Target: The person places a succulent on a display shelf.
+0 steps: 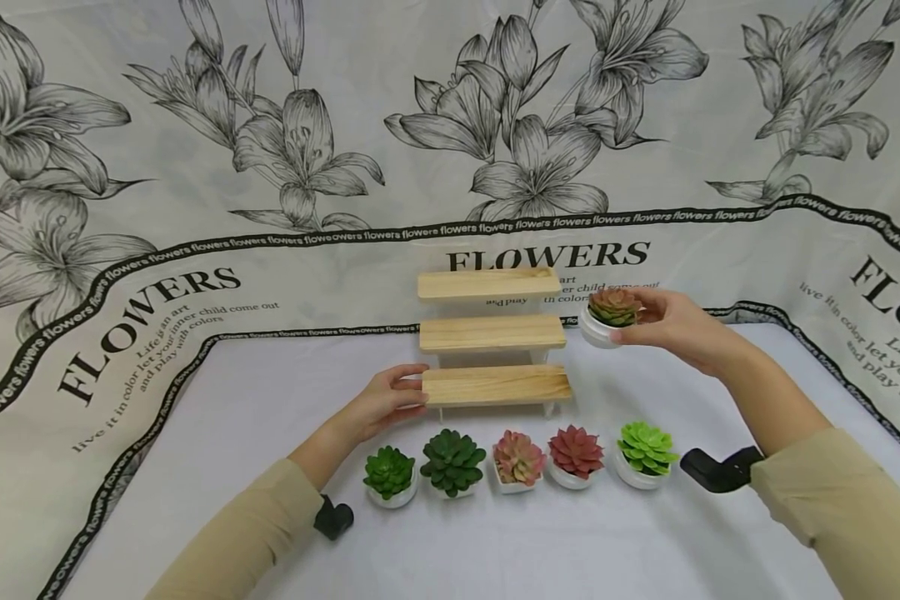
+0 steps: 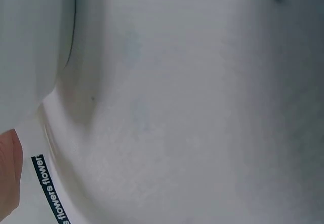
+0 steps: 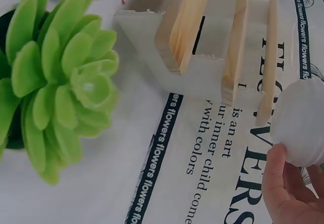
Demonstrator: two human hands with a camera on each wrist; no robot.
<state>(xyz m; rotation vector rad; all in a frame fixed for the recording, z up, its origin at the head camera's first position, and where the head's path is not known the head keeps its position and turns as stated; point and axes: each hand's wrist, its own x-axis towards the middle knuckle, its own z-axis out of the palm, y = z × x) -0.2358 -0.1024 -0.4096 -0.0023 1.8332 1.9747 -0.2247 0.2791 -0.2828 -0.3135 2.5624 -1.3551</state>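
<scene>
A succulent with reddish-brown and green leaves in a round white pot is held by the right hand, its pot pinched between thumb and fingers; it is raised above the table, just to the right of the upper boards of a three-tier display stand. The left end of the stand's lowest wooden board is gripped between the thumb and fingers of the left hand. In front of the stand, five potted succulents are lined up on a white tablecloth: from the left, a small green succulent, a dark green succulent, a pink-and-green succulent set in a square white pot, a red succulent and a bright green succulent, whose leaves are seen close up in the right wrist view. Both forearms are partly covered by beige sleeves, and a black device is seen beside the right one. The scene is backed by a white curtain printed with lilies and the word "FLOWERS".
</scene>
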